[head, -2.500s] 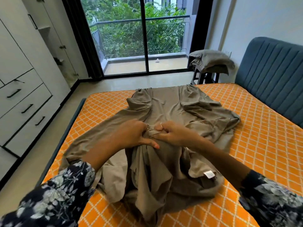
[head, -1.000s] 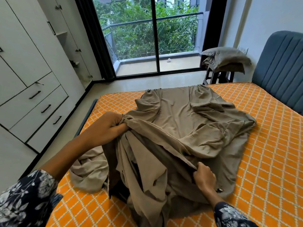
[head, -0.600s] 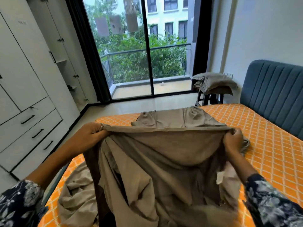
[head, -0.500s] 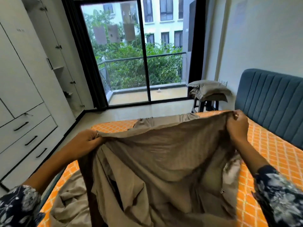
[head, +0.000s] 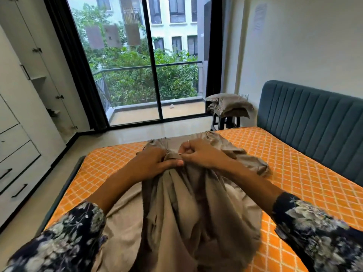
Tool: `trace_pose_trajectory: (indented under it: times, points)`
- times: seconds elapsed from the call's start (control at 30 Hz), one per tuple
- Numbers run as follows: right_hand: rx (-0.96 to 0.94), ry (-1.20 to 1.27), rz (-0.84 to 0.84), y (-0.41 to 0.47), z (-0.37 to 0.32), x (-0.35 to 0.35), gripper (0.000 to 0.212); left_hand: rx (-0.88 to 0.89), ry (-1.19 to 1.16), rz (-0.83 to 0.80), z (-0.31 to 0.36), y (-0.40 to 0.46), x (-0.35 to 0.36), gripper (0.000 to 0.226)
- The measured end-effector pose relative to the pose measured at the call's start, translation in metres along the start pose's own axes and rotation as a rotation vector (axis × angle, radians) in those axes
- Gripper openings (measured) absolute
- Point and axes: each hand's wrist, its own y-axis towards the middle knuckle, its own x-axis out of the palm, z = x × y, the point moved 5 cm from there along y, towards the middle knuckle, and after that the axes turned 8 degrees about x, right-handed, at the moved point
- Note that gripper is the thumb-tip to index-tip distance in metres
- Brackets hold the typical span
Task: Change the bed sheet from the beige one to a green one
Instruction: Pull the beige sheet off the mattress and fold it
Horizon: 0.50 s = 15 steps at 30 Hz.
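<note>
- Head view: left hand (head: pixel 155 163) and right hand (head: pixel 198 154) touching, both clamped on the same gathered edge of the beige sheet (head: pixel 186 213).
- Half a second ago the hands were spread wide; now brought together, so one fold made.
- Sheet hangs bunched mid-mattress (head: pixel 294 173), fully stripped.
- No green sheet in sight.
</note>
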Motion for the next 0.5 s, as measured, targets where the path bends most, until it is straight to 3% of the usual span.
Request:
trace_pose_trajectory:
  times: [0.1,0.17,0.23,0.43,0.5]
  points:
    - [0.050,0.002,-0.032,-0.009,0.001,0.004,0.018,0.025,0.006,-0.065,0.003,0.000,0.008,0.087]
    - [0.045,0.017,-0.054,-0.015,0.001,0.007,0.020,0.077,0.024,-0.120,0.009,-0.001,0.016,0.061]
    - [0.050,0.064,-0.060,-0.022,0.004,0.007,0.006,0.109,0.025,-0.155,0.015,-0.001,0.022,0.039]
    - [0.069,0.026,-0.174,-0.048,0.046,0.007,0.013,0.093,-0.035,-0.044,0.008,-0.010,0.014,0.045]
    - [0.083,-0.031,-0.185,-0.058,0.069,0.008,0.025,0.060,-0.088,-0.012,-0.002,-0.015,0.009,0.048]
